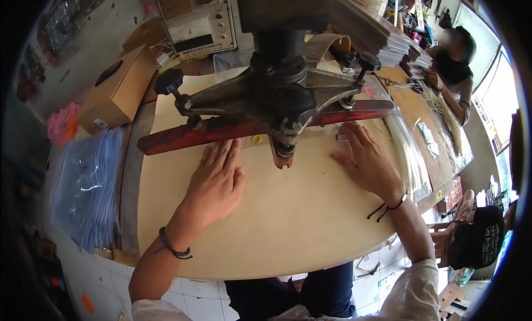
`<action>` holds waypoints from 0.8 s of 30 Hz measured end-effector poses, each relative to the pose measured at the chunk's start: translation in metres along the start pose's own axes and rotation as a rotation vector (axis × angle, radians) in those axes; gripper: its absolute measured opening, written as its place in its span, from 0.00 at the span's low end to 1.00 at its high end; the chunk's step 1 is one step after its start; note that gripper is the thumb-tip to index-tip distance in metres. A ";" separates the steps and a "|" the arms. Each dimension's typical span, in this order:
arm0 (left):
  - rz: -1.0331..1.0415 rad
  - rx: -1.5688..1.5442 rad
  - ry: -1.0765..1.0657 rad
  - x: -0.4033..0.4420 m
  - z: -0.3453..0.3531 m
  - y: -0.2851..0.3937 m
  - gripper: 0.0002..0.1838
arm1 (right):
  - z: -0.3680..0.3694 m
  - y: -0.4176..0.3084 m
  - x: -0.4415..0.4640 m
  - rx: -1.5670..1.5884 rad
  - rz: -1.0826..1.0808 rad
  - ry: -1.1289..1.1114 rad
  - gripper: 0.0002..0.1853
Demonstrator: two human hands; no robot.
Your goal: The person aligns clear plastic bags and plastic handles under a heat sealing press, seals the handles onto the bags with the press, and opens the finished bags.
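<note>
My left hand (214, 185) lies flat on the pale yellow board (266, 227), its fingers stretched out and their tips at the lower edge of the red bar (221, 137). On the board's right side rests my right hand (370, 161), thumb spread and fingers reaching toward the bar's right end. Clear plastic film (316, 133) seems to lie beneath the bar between the hands; its edges are hard to make out. A small yellow piece (256, 138) shows near my left fingertips. Over the bar stands the dark metal press head (277, 93) with several knobs.
Stacked clear bluish plastic bags (86, 188) lie at the left beside a cardboard box (119, 88). A control box (194, 21) stands behind. At the right are clear plastic strips (407, 154) and a wooden table (424, 138). One person (454, 71) sits there; another person (474, 238) is nearer.
</note>
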State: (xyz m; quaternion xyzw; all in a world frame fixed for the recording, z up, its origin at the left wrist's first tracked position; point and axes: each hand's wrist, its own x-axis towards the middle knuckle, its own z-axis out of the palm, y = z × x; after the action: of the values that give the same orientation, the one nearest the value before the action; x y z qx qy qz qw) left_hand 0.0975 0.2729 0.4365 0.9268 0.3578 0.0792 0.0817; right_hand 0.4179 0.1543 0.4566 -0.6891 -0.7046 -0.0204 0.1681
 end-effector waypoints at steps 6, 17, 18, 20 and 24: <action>0.059 0.021 0.077 -0.001 -0.002 0.008 0.30 | 0.004 0.002 -0.004 -0.128 -0.049 0.063 0.32; 0.059 -0.058 0.064 0.003 -0.011 0.012 0.26 | 0.006 0.000 -0.004 -0.054 -0.094 0.034 0.29; 0.045 -0.050 0.053 0.002 -0.012 0.014 0.25 | 0.007 0.002 -0.005 -0.066 -0.112 0.024 0.29; 0.034 -0.045 0.048 0.004 -0.010 0.014 0.24 | 0.008 0.000 -0.006 -0.149 -0.093 0.057 0.28; 0.084 -0.013 0.107 0.006 -0.007 0.012 0.19 | 0.006 -0.004 -0.006 -0.209 -0.057 0.078 0.28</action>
State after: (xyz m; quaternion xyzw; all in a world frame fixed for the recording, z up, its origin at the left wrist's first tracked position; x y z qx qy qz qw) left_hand 0.1085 0.2684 0.4459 0.9349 0.3219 0.1341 0.0652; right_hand 0.4130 0.1500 0.4506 -0.6814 -0.7107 -0.1252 0.1221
